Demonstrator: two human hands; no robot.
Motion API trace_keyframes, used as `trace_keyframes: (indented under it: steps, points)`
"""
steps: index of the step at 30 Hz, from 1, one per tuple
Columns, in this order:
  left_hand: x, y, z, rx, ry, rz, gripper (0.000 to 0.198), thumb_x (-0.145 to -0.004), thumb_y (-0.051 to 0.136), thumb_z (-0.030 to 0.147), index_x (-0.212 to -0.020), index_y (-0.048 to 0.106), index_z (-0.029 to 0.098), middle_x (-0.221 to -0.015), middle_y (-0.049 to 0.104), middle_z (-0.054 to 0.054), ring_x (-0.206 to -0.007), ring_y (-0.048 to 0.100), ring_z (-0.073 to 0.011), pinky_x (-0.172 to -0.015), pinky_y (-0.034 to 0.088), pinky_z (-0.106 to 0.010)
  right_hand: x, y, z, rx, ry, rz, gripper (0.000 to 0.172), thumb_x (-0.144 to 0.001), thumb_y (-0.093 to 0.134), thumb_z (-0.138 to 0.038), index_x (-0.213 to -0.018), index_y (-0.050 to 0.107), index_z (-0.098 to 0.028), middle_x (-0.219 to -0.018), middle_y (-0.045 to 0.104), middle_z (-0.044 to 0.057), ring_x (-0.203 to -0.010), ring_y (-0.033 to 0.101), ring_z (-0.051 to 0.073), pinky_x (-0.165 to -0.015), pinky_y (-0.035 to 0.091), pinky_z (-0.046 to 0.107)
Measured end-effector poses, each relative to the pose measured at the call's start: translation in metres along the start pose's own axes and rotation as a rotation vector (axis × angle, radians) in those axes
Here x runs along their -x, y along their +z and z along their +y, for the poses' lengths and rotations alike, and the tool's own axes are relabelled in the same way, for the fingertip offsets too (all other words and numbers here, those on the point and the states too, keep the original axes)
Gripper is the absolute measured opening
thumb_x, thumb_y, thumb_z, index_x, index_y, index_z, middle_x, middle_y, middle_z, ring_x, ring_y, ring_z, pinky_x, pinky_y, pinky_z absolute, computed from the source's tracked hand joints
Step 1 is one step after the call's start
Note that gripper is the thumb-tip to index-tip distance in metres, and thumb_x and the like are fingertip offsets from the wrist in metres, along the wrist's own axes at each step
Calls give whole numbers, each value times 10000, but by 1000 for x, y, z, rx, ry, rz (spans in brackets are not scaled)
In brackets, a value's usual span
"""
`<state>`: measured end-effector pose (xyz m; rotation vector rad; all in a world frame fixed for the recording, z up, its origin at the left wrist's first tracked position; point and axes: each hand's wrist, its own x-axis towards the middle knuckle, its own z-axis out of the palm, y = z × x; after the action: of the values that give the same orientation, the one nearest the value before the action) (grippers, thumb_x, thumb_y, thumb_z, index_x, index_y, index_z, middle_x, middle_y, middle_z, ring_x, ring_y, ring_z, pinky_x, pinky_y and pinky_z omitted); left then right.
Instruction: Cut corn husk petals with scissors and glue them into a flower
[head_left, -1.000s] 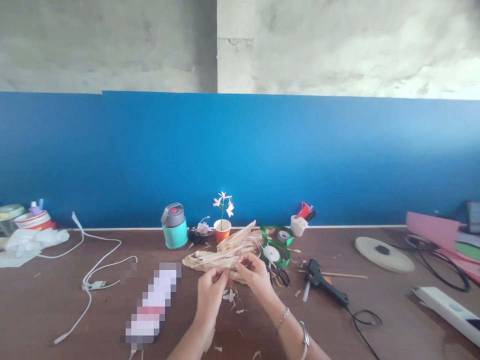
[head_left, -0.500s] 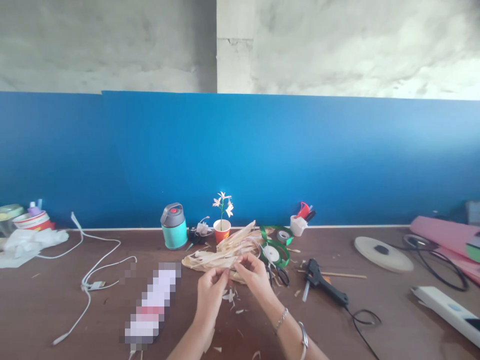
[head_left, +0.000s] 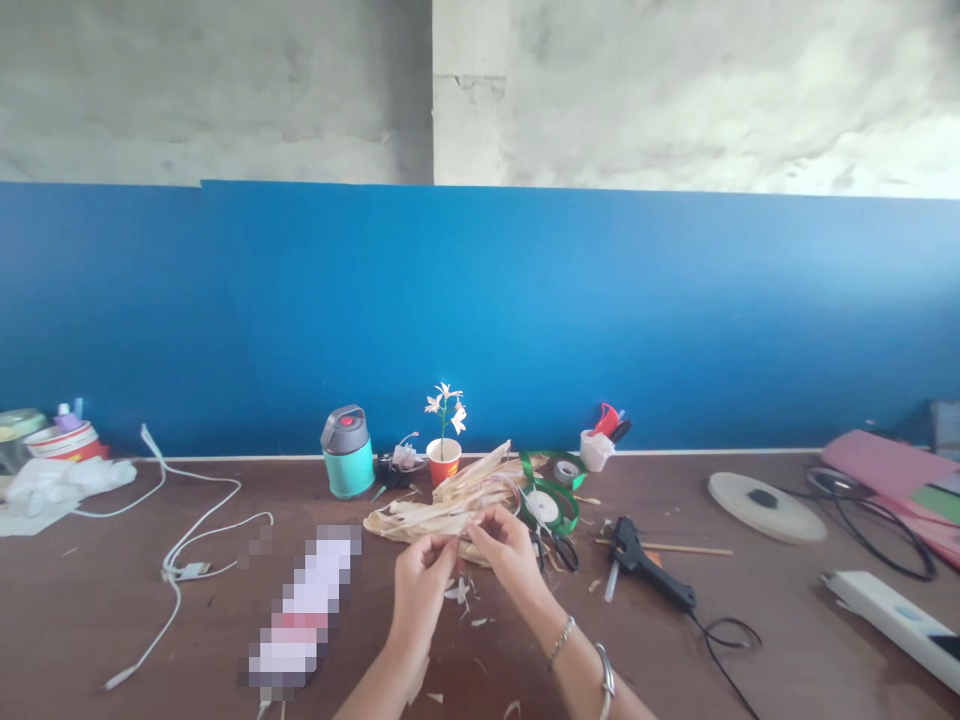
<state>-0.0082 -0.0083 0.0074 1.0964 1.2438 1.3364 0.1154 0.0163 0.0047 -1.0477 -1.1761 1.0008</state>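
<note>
My left hand (head_left: 426, 580) and my right hand (head_left: 508, 550) are close together above the table, fingertips pinched. A small pale piece seems to lie between them, too small to name. Just behind the hands is a heap of dry, cream-coloured husks (head_left: 420, 520). White scraps (head_left: 459, 591) lie below the fingertips. Beyond the husks, a red paper cup (head_left: 444, 466) holds a stem with pale flowers (head_left: 445, 405). Green ribbon (head_left: 568, 508) and black-handled scissors (head_left: 565, 553) sit right of the husks.
A black glue gun (head_left: 649, 568) rests on the right with its cable, near a thin stick (head_left: 690, 550). A turquoise flask (head_left: 349, 470) stands at the back. White cables (head_left: 180, 540) and a blurred-out object (head_left: 306, 610) are on the left. Far right is a round lid (head_left: 766, 508).
</note>
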Motion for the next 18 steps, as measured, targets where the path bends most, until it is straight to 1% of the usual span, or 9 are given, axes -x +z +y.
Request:
trace_keyframes:
  steps: [4,9,13,15,18]
  points:
    - [0,0,0,-10,-1,-4,306,-651,665,438,-677,678,133,-514,626,-14,-479,525,-147,-475,361,-226,0,0,0,1,6,-5,222,-625,688,-341,-637,536,-180,-555,518,-36,-520,434,112,-516,347,243]
    - [2,0,5,-8,10,16,286,-641,667,433,-621,662,147,-500,629,-15,-491,546,-160,-491,386,-232,1,0,-1,-29,1,-7,227,-615,700,-331,-662,535,-183,-576,524,-40,-527,444,110,-524,359,244]
    - [1,-1,4,53,-32,15,273,-632,673,430,-633,666,156,-516,635,-6,-522,569,-168,-530,415,-241,4,1,-4,-68,8,-13,269,-600,718,-320,-774,560,-189,-644,562,-21,-588,502,136,-558,407,255]
    - [-1,-1,1,75,-57,15,295,-622,680,449,-631,662,155,-521,630,-3,-523,562,-161,-532,406,-239,5,1,-5,-73,1,1,272,-612,714,-310,-811,572,-190,-662,568,-16,-608,511,141,-567,415,254]
    - [-5,-2,-2,135,-100,-9,312,-604,702,458,-600,642,152,-523,612,6,-517,527,-135,-522,372,-224,4,-1,-3,-67,-21,24,239,-640,701,-313,-813,597,-185,-662,572,-15,-610,500,136,-572,405,248]
